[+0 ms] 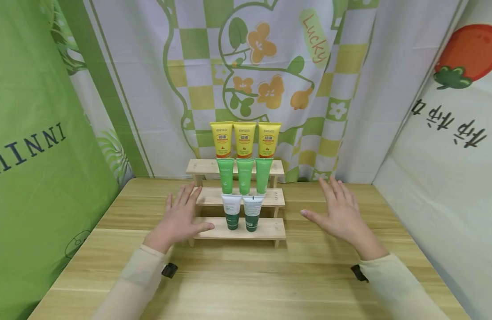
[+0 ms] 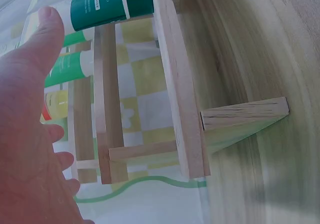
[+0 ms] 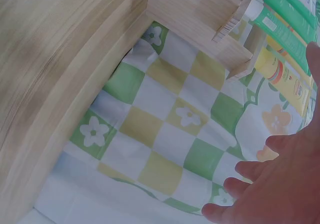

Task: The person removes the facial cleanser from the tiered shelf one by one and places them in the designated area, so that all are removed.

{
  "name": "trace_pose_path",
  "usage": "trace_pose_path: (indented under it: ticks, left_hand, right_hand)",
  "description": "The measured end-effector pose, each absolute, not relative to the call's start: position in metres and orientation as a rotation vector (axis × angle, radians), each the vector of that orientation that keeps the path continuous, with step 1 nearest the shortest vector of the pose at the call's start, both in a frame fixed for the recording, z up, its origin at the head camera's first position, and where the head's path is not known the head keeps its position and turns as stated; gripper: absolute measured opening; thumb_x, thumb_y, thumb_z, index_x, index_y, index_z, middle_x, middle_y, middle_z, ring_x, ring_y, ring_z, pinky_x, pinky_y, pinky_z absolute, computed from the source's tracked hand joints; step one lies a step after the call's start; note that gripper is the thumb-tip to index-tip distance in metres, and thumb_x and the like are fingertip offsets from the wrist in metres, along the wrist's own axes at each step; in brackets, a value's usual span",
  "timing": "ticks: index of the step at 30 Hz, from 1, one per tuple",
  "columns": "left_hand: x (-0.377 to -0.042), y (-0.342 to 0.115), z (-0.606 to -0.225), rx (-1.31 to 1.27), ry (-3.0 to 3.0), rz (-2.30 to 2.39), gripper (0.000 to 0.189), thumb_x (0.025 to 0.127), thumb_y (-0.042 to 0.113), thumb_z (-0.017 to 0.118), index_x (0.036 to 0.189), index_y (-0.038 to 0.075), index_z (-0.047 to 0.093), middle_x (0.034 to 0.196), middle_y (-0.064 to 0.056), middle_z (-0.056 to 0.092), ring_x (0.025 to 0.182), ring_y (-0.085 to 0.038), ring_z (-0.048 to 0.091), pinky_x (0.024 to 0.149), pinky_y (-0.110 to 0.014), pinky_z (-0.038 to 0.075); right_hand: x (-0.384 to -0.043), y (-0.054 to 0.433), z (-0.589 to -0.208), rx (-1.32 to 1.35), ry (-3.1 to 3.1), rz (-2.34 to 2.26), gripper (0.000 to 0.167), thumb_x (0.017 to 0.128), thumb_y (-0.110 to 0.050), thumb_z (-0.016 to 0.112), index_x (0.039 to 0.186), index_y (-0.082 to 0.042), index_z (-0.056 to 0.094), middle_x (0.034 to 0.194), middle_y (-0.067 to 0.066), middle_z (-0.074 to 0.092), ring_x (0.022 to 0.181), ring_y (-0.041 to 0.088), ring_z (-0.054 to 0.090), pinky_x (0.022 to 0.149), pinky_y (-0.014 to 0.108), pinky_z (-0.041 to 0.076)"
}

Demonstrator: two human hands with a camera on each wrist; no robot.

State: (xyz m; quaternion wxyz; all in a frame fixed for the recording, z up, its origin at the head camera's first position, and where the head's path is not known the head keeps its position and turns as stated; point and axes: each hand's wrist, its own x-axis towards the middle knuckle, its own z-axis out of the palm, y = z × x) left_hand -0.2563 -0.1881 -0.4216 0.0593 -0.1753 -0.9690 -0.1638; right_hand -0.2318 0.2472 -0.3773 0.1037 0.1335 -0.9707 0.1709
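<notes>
A three-step wooden display rack [image 1: 270, 230] stands on the table. Three yellow tubes [image 1: 244, 138] are lined up on its top step, and three green tubes [image 1: 244, 175] on the middle one. Two white and dark green tubes [image 1: 252, 213] stand cap down on the bottom step. My left hand [image 1: 178, 224], fingers spread, overlaps the rack's left end; in the left wrist view its thumb [image 2: 45, 39] overlaps a dark green tube cap end [image 2: 112, 5]. To the right of the rack, apart from it, my right hand [image 1: 343, 218] is spread with nothing in it.
The wood-grain table [image 1: 238, 280] extends around the rack. Behind it hangs a patterned curtain [image 1: 198, 44], with a green cloth [image 1: 26, 200] on the left and a white printed cloth [image 1: 442, 169] on the right.
</notes>
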Motion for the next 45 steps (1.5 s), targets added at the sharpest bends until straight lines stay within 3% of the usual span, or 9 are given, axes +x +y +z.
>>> trace_pose_path:
  ticks: [10,16,20,24,28,37,45]
  left_hand:
    - [-0.261,-0.209,-0.436,-0.476,-2.829,-0.905,0.098,0.086,0.05,0.072,0.156,0.009,0.018,0.161,-0.016,0.009,0.145,-0.043,0.008,0.11,-0.065,0.007]
    - [-0.256,-0.22,-0.45,-0.493,-2.771,-1.012,0.089,0.092,0.053,0.063,0.154,0.005,0.022,0.159,-0.021,0.008,0.142,-0.046,0.015,0.102,-0.065,0.03]
    - [-0.251,-0.224,-0.46,-0.45,-2.73,-1.143,0.077,0.094,0.048,0.062,0.147,0.003,0.029,0.151,-0.023,0.02,0.136,-0.044,0.027,0.097,-0.06,0.04]
    - [-0.251,-0.224,-0.473,-0.408,-2.707,-1.241,0.066,0.095,0.041,0.064,0.14,0.003,0.035,0.137,-0.021,0.034,0.123,-0.039,0.041,0.094,-0.056,0.041]
    - [-0.252,-0.222,-0.485,-0.419,-2.734,-1.3,0.061,0.095,0.036,0.066,0.138,0.003,0.04,0.132,-0.018,0.042,0.116,-0.035,0.048,0.093,-0.051,0.044]
    - [-0.254,-0.221,-0.497,-0.416,-2.773,-1.331,0.048,0.095,0.038,0.066,0.131,0.009,0.052,0.133,-0.009,0.045,0.118,-0.032,0.051,0.097,-0.05,0.042]
    - [-0.253,-0.23,-0.495,-0.346,-2.83,-1.351,0.051,0.092,0.043,0.068,0.13,0.013,0.054,0.13,-0.008,0.054,0.113,-0.028,0.055,0.095,-0.048,0.044]
  right_hand:
    - [-0.248,0.245,-0.385,0.418,-2.831,0.672,0.101,0.089,-0.066,0.056,0.159,-0.016,0.001,0.161,0.02,-0.005,0.144,0.048,0.0,0.102,0.075,0.011]
    - [-0.26,0.246,-0.386,0.444,-2.785,0.833,0.095,0.094,-0.058,0.057,0.158,-0.012,0.005,0.161,0.022,0.0,0.143,0.05,0.002,0.1,0.076,0.015]
    - [-0.268,0.246,-0.383,0.446,-2.738,1.007,0.088,0.097,-0.052,0.055,0.158,-0.013,0.007,0.16,0.023,0.006,0.142,0.051,0.006,0.101,0.074,0.016]
    - [-0.277,0.242,-0.381,0.459,-2.67,1.148,0.084,0.099,-0.049,0.054,0.158,-0.01,0.009,0.158,0.024,0.015,0.141,0.048,0.016,0.103,0.067,0.026]
    - [-0.286,0.233,-0.378,0.46,-2.592,1.304,0.081,0.099,-0.046,0.056,0.157,-0.01,0.013,0.156,0.023,0.024,0.14,0.043,0.025,0.103,0.06,0.033]
    - [-0.311,0.211,-0.364,0.404,-2.426,1.517,0.072,0.097,-0.051,0.057,0.15,-0.008,0.033,0.144,0.015,0.044,0.133,0.031,0.039,0.106,0.053,0.033]
    - [-0.336,0.18,-0.357,0.395,-2.214,1.826,0.057,0.097,-0.034,0.063,0.141,-0.003,0.042,0.135,0.015,0.051,0.121,0.025,0.049,0.099,0.04,0.044]
